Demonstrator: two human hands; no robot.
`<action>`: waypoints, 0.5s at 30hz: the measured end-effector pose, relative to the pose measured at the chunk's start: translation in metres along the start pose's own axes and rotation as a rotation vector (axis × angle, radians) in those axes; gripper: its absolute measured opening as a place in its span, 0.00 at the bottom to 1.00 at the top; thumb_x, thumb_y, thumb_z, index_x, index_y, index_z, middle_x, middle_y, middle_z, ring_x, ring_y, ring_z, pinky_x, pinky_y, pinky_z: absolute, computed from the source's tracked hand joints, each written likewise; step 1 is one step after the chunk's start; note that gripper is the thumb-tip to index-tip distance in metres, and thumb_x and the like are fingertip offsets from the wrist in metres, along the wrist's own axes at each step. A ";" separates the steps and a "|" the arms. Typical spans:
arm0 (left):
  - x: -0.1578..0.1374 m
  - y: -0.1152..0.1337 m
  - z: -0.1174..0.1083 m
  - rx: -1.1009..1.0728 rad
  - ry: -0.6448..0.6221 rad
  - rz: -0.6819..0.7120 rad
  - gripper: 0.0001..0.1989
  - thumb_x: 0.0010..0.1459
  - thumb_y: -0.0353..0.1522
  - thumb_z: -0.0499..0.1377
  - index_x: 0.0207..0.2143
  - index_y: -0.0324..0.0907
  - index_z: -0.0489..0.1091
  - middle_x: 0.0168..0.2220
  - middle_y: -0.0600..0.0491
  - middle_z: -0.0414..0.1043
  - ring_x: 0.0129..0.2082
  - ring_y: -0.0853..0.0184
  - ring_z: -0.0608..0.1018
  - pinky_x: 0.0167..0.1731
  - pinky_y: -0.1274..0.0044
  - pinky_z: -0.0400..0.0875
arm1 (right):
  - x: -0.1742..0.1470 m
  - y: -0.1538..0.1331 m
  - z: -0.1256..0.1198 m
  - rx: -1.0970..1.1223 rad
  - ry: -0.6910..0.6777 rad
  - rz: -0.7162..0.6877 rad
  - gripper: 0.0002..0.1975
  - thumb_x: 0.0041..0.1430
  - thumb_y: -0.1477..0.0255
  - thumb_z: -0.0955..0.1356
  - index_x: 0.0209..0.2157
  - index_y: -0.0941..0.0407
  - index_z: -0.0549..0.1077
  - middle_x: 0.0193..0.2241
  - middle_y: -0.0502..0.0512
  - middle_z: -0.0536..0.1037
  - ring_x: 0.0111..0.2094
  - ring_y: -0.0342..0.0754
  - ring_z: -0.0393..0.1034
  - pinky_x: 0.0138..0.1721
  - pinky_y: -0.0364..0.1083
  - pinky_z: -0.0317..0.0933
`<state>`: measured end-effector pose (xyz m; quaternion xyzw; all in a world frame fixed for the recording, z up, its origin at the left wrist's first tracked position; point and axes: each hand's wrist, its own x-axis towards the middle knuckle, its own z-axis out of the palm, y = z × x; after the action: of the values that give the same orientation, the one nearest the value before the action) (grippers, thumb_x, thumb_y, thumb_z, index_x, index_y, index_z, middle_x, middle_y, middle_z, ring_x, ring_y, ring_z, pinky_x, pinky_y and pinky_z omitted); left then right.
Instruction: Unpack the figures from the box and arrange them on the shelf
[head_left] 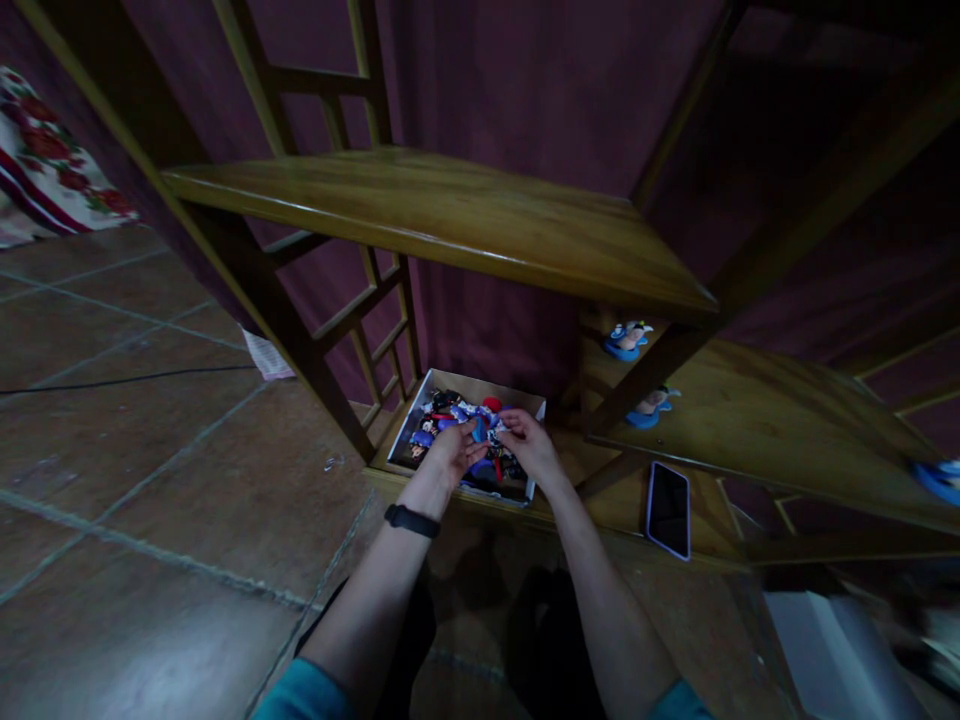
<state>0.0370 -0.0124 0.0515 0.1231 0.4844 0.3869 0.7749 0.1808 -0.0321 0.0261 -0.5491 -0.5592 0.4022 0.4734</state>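
A shallow cardboard box (pixel 409 425) full of small painted figurines stands on the lowest wooden shelf. Above the box, my left hand (pixel 452 450) is closed on a small figurine with a blue base (pixel 479 430). My right hand (pixel 527 440) reaches in from the other side, its fingertips pinched at the white and blue part of the same figurine. The fingers hide some of it, so its shape is not clear. Several more figurines (pixel 421 438) in blue, black and red lie jumbled around and beneath my hands.
An upper wooden shelf (pixel 450 205) juts out over the box. Two blue-based figurines (pixel 626 340) stand on the shelf to the right, near a slanting post. A phone (pixel 668 510) lies on the lower board. The lattice side panel (pixel 367 310) rises left of the box.
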 end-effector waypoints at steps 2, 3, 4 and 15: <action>-0.001 -0.001 0.002 0.002 -0.026 -0.025 0.04 0.54 0.27 0.53 0.28 0.38 0.67 0.21 0.52 0.69 0.21 0.70 0.74 0.27 0.78 0.70 | 0.001 0.001 0.002 0.017 0.050 -0.002 0.13 0.48 0.70 0.66 0.39 0.54 0.70 0.36 0.51 0.74 0.38 0.45 0.68 0.42 0.45 0.62; -0.002 -0.001 0.002 -0.001 -0.039 -0.033 0.05 0.54 0.27 0.53 0.28 0.38 0.67 0.21 0.51 0.70 0.21 0.70 0.74 0.27 0.79 0.70 | 0.001 0.001 0.003 0.015 0.075 0.002 0.13 0.49 0.69 0.66 0.39 0.54 0.70 0.37 0.52 0.74 0.38 0.45 0.68 0.43 0.46 0.62; -0.002 -0.001 0.002 -0.005 -0.049 -0.035 0.05 0.55 0.27 0.53 0.28 0.38 0.67 0.22 0.51 0.71 0.22 0.70 0.74 0.28 0.79 0.70 | 0.001 0.002 0.004 0.007 0.094 0.010 0.12 0.49 0.69 0.65 0.39 0.53 0.70 0.37 0.51 0.74 0.39 0.45 0.69 0.43 0.46 0.62; 0.000 -0.005 0.003 -0.061 -0.075 -0.040 0.07 0.57 0.28 0.52 0.30 0.36 0.68 0.22 0.48 0.73 0.21 0.69 0.76 0.27 0.77 0.72 | -0.002 0.002 0.007 0.038 0.106 0.078 0.12 0.50 0.68 0.65 0.38 0.52 0.68 0.35 0.50 0.75 0.36 0.45 0.70 0.39 0.45 0.64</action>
<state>0.0416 -0.0148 0.0499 0.1042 0.4452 0.3811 0.8035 0.1740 -0.0333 0.0220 -0.5819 -0.5039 0.4010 0.4967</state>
